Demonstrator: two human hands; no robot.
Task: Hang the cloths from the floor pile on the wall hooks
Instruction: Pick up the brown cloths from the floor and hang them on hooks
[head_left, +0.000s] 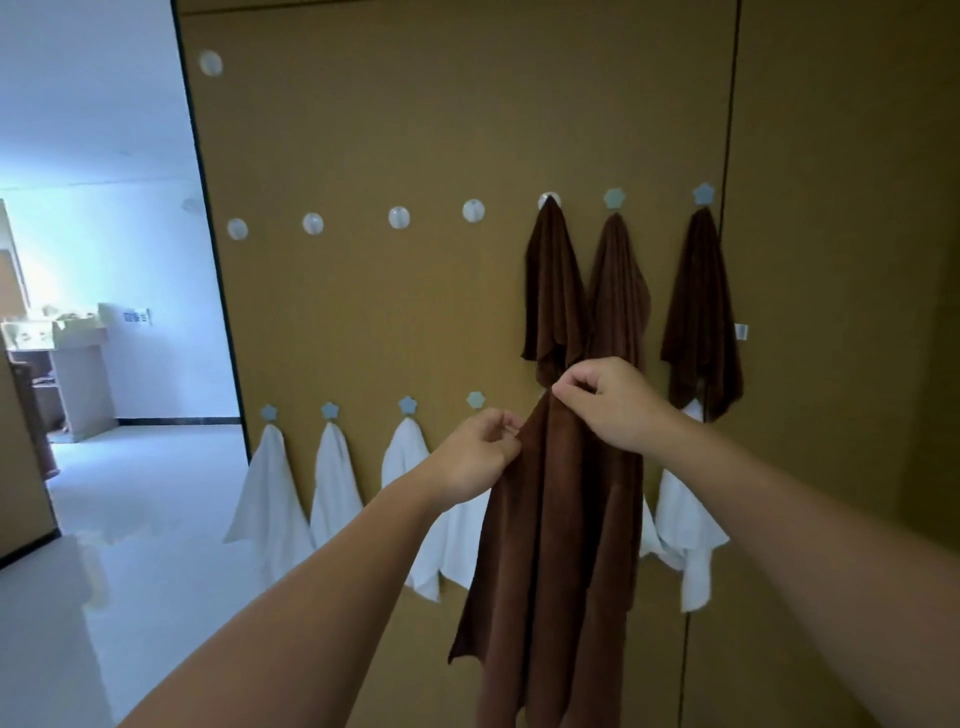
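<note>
Right now, in the head view, I am holding a brown cloth (550, 545) up in front of the wall (363, 130). My right hand (610, 402) is pinching its top, fingers curled round the gathered peak, and my left hand (480, 449) is pinching the cloth's left edge just below that. Both hands are closed on fabric, neither one loose. The cloth is hanging long axis straight down from my right hand, its lower end running out of the bottom of the picture.

I am looking for a free hook. The nearest bare one is the star hook (475, 399), lying just up and left of my left hand, and left of the pinched peak. Above it, the round hook (473, 210) is also bare, further up. Other brown cloths (553, 291) are already hanging up to the right, and white cloths (270, 493) along the lower row. I judge the peak needs to travel left, so my right hand is carrying it while the left, the nearer one, is steadying.
</note>
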